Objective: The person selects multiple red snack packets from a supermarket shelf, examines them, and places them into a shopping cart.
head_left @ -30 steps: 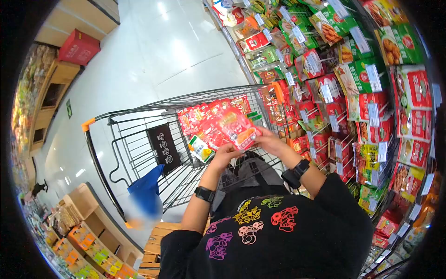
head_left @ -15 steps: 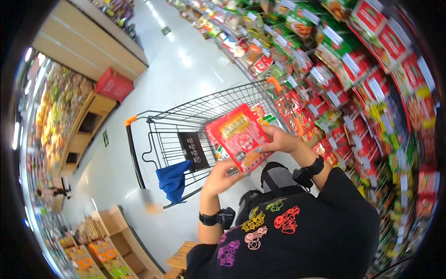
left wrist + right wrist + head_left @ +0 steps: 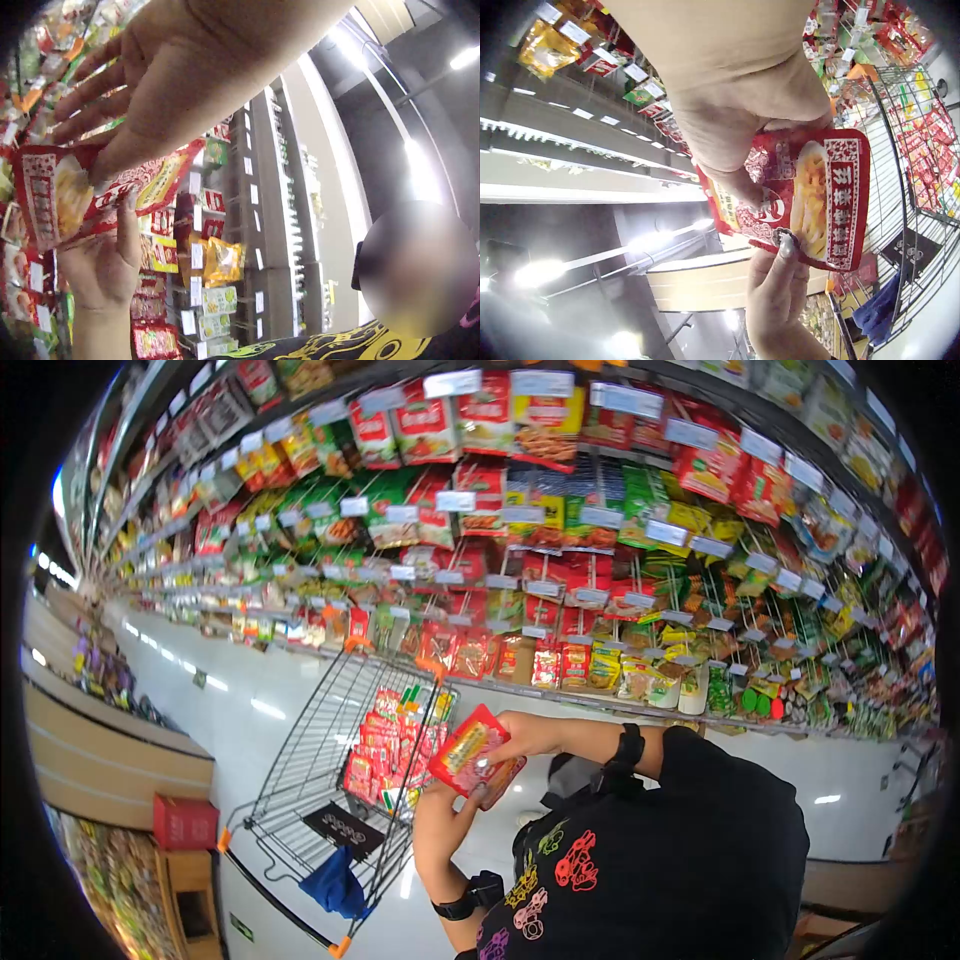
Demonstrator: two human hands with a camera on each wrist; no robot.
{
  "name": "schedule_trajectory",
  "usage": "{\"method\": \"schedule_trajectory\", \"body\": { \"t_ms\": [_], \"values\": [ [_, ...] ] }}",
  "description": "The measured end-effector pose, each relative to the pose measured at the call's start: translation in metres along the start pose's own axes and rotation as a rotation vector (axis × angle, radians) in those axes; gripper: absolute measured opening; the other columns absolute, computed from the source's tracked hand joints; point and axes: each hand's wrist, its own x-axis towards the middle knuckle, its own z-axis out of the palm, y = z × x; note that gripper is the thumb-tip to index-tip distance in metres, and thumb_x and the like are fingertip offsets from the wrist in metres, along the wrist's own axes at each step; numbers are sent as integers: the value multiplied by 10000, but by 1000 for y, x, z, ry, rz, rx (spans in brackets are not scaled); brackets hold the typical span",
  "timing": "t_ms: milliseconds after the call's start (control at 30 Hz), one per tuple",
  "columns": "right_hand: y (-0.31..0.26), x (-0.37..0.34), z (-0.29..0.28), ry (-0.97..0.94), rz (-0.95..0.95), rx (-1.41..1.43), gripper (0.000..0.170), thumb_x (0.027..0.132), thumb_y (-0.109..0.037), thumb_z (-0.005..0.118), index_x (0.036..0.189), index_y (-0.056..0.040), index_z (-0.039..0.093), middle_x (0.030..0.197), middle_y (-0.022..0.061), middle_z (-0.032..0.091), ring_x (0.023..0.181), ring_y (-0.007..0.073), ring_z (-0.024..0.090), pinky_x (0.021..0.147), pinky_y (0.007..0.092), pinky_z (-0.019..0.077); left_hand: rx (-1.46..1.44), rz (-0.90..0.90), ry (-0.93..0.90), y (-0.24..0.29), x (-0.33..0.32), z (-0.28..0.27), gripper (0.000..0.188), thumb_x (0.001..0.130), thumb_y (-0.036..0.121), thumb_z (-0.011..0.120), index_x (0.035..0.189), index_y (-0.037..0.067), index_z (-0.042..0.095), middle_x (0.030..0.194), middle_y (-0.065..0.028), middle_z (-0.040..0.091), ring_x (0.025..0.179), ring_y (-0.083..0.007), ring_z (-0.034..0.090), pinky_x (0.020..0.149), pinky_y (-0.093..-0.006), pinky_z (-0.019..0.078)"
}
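Note:
A red food pouch point(image 3: 470, 750) with printed pictures of yellow strips is held in both hands in front of the body. The right hand point(image 3: 532, 734) grips its upper right edge, thumb laid over the printed face. At the lower edge, the left hand point(image 3: 442, 828) pinches it with the thumb on top. In the left wrist view the other left fingers point(image 3: 94, 97) stretch past the pouch point(image 3: 67, 199). The right wrist view shows the same pouch point(image 3: 821, 199) between the two thumbs. Beside it stands a wire shopping cart point(image 3: 300, 725) with several red packets point(image 3: 370, 760) inside.
Shelves of hanging packets point(image 3: 485, 510) with price tags run along the aisle ahead. A blue cloth point(image 3: 335, 882) hangs at the cart's handle end. A red box point(image 3: 185, 822) and a wooden stand point(image 3: 190, 905) are at the lower left, across pale floor point(image 3: 235, 690).
The head view has swung right to face the shelves, so the cart now appears lower left. Both hands still hold the pouch, which has moved from over the cart to beside it.

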Motion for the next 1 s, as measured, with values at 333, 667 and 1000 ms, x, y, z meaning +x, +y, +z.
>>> {"method": "schedule_trajectory", "body": {
  "t_ms": [333,667,1000],
  "values": [
    [28,-186,-111,836,-324,554,117,753,-103,610,824,-17,574,759,32,575,710,100,546,645,251,450,185,342,-558,123,125,146,213,706,246,605,713,33,602,647,-168,559,625,-329,537,566,-382,415],
    [-8,-332,-223,988,-604,651,93,783,-73,559,865,-35,536,771,34,572,697,105,558,624,246,462,-203,495,-638,232,226,268,166,742,162,611,724,0,577,595,-127,542,532,-192,499,514,-289,391],
    [-106,-295,-290,967,-606,225,116,760,-52,587,858,-4,547,790,43,574,740,95,542,678,231,435,-539,283,-110,243,301,264,100,776,75,528,815,-15,548,583,-24,484,552,-53,411,513,-224,366]
  ]
}}
